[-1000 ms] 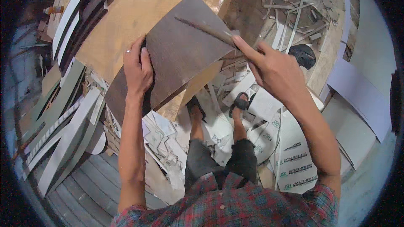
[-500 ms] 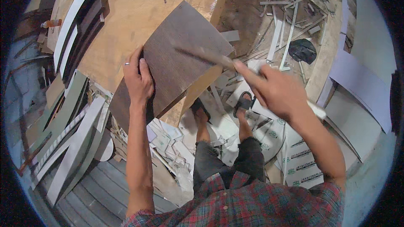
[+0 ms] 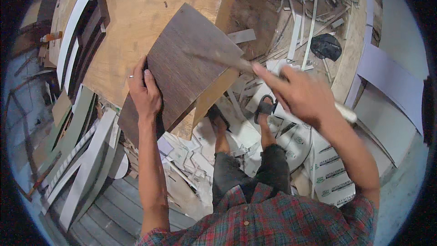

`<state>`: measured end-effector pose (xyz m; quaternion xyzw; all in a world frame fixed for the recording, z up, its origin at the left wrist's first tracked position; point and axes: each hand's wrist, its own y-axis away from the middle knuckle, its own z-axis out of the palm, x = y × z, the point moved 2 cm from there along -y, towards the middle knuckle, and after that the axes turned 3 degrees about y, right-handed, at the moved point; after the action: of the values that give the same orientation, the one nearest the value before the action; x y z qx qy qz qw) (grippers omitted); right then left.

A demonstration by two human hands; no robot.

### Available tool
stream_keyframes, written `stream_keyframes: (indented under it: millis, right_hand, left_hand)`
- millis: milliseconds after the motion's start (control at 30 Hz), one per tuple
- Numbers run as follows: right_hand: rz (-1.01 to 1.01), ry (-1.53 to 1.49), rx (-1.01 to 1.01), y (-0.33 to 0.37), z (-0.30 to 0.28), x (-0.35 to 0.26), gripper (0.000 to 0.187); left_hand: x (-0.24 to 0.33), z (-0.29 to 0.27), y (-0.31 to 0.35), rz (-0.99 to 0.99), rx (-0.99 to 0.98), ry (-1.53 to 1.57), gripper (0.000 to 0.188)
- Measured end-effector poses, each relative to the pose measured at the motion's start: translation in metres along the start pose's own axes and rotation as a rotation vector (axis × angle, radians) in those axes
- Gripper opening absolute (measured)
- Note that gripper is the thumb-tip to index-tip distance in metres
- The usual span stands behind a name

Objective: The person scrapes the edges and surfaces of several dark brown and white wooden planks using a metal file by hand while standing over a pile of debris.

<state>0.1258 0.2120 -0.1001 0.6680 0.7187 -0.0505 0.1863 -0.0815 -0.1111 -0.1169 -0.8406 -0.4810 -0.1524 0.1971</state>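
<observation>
- Gripping the brown panel [image 3: 193,57] by its curved left edge, the left hand [image 3: 145,93] was clamped there, thumb beside the fingers; hand and forearm hid part of that edge.
- The right hand [image 3: 298,93] was closed round a long tool [image 3: 230,60], index finger laid forward along it; the palm covered most of the grip.
- Blur softened the tool's blade, so its surface and far tip were hard to make out, and I could not tell whether it touched the panel.
- A pale rounded end [image 3: 347,113] showed past the right wrist, the hand hiding any join to the tool.
- The panel lay over the near right corner of the desk [image 3: 125,32], jutting past both edges; its underside was out of sight.
- Its long axis ran from the upper right down to the lower left, beyond the desk's near edge.
- The tool's long axis crossed that line, its tip pointing up and left from outside the desk's right edge.
- Dark lettering and green emblems repeated on a white sheet [image 3: 334,171] on the floor at lower right, partly cut off by the plaid sleeve [image 3: 353,216].
</observation>
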Motion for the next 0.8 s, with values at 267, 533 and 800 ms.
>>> stream_keyframes:
  millis: [267, 533, 800]
  right_hand:
    - [0.106, -0.096, 0.237, -0.006, 0.007, 0.002, 0.069]
    - [0.395, -0.344, 0.805, -0.009, 0.013, 0.031, 0.054]
    - [1.253, -1.428, 0.770, 0.118, 0.086, -0.012, 0.047]
  left_hand:
    - [-0.003, 0.005, -0.001, -0.002, -0.005, 0.011, 0.039]
    - [0.052, 0.020, -0.008, 0.312, -0.185, 0.096, 0.047]
    - [0.150, 0.003, 0.101, 0.845, -1.702, 0.050, 0.028]
